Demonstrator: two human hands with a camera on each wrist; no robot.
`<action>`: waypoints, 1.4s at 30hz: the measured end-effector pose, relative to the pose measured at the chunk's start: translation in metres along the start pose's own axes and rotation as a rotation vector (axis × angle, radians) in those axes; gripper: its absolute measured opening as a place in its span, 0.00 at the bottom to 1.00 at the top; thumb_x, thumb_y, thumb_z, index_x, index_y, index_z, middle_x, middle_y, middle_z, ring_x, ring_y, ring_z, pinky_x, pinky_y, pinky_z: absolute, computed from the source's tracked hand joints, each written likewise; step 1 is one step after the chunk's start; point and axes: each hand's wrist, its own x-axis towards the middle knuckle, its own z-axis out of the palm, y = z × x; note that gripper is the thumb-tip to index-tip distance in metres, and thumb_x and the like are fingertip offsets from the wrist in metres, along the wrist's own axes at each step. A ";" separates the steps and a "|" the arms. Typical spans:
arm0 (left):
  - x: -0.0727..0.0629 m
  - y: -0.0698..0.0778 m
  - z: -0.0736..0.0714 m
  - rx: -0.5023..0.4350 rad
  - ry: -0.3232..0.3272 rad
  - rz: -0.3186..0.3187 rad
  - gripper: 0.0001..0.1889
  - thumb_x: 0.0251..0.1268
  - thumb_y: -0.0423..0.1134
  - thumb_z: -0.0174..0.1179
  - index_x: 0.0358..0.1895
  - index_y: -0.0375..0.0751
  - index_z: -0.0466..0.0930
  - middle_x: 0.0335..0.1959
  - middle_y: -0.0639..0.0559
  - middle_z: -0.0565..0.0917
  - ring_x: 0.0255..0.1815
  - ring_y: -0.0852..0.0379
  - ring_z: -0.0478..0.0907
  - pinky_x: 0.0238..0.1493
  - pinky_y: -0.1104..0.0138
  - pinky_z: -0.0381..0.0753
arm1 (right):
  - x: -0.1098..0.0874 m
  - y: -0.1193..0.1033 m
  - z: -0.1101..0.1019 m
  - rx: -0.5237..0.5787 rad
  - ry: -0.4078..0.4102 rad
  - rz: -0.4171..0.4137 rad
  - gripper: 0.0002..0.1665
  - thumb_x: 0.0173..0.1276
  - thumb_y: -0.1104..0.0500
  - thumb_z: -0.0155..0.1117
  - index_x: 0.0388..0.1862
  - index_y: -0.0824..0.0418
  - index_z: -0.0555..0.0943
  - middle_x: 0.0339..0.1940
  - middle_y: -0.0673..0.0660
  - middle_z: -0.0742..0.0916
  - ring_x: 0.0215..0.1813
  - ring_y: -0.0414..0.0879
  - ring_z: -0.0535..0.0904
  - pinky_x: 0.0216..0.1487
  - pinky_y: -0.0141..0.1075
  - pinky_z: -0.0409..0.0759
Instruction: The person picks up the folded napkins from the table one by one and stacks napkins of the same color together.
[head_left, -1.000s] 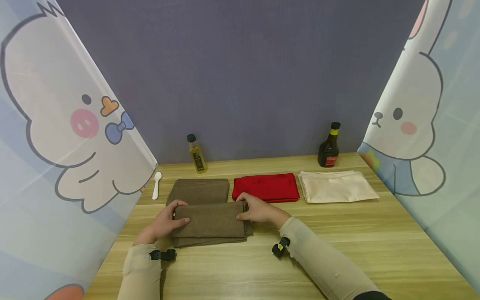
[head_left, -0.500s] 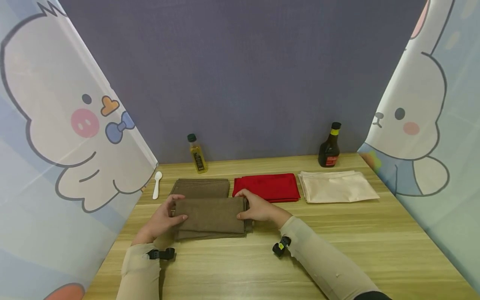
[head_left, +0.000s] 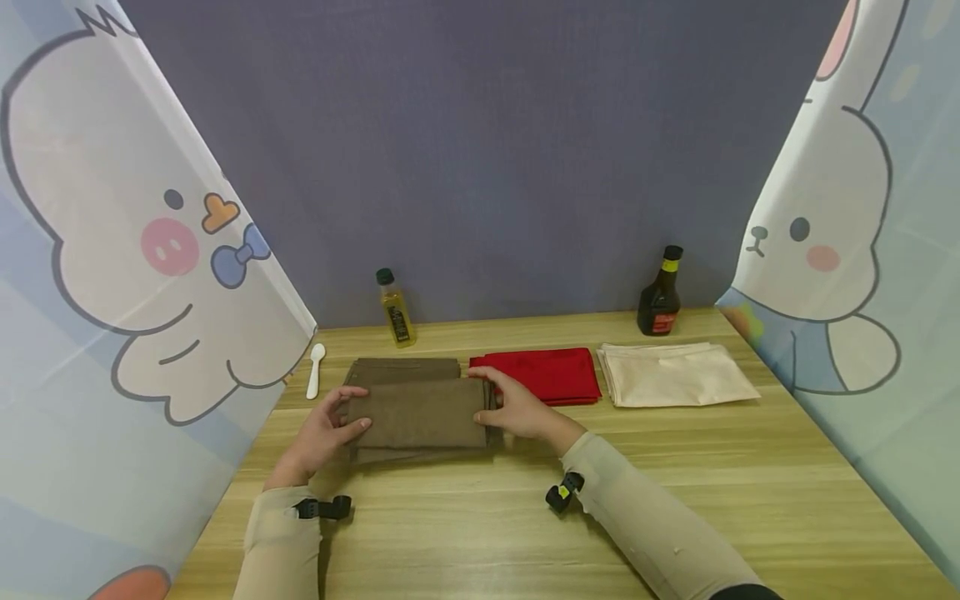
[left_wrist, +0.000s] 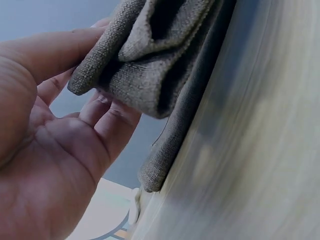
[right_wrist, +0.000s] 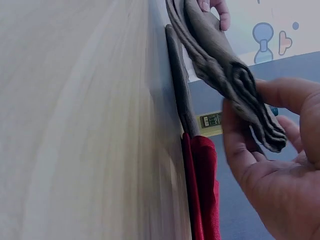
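Both hands hold a folded brown cloth [head_left: 423,414] by its two short ends. My left hand [head_left: 324,433] pinches the left end, thumb on the near face and fingers behind. At the right end, my right hand [head_left: 517,408] grips it the same way. In the right wrist view the cloth's layered folds [right_wrist: 235,85] hang between thumb and fingers, raised off the table. A second folded brown cloth [head_left: 405,368] lies flat just behind, partly covered by the held one in the head view. In the left wrist view, thick folds [left_wrist: 135,75] sit between thumb and fingers.
A folded red cloth [head_left: 543,375] and a folded cream cloth [head_left: 675,375] lie in a row to the right on the wooden table [head_left: 480,533]. An oil bottle [head_left: 396,310] and a dark sauce bottle [head_left: 660,296] stand at the back. A white spoon [head_left: 314,371] lies far left.
Both hands have moved the held brown cloth away from the person and upward, so it overlaps more of the brown cloth behind. The other things stay in place.
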 end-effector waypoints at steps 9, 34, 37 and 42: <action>-0.002 0.002 0.000 -0.039 0.039 -0.035 0.27 0.71 0.33 0.69 0.71 0.38 0.74 0.79 0.39 0.64 0.41 0.58 0.84 0.35 0.67 0.84 | 0.001 -0.001 0.000 0.067 0.076 -0.021 0.27 0.70 0.64 0.74 0.66 0.49 0.84 0.68 0.54 0.81 0.35 0.42 0.68 0.36 0.35 0.72; 0.003 0.003 0.005 -0.140 0.212 -0.043 0.34 0.73 0.30 0.67 0.79 0.39 0.67 0.80 0.40 0.59 0.29 0.68 0.69 0.22 0.73 0.67 | 0.019 -0.013 0.003 0.037 0.110 0.034 0.33 0.67 0.65 0.76 0.70 0.49 0.80 0.71 0.54 0.77 0.27 0.42 0.65 0.30 0.35 0.70; 0.004 0.005 0.006 -0.166 0.277 -0.068 0.32 0.72 0.31 0.68 0.77 0.39 0.69 0.79 0.41 0.60 0.28 0.69 0.71 0.21 0.74 0.68 | 0.023 -0.013 0.004 0.054 0.131 0.044 0.31 0.67 0.64 0.76 0.68 0.49 0.81 0.66 0.54 0.79 0.35 0.44 0.69 0.34 0.37 0.72; 0.006 0.002 0.009 -0.174 0.380 -0.079 0.30 0.70 0.30 0.70 0.74 0.36 0.74 0.80 0.43 0.61 0.34 0.73 0.78 0.26 0.76 0.74 | 0.027 -0.014 0.008 0.117 0.141 0.059 0.28 0.68 0.65 0.76 0.66 0.54 0.82 0.48 0.56 0.82 0.32 0.44 0.70 0.29 0.35 0.73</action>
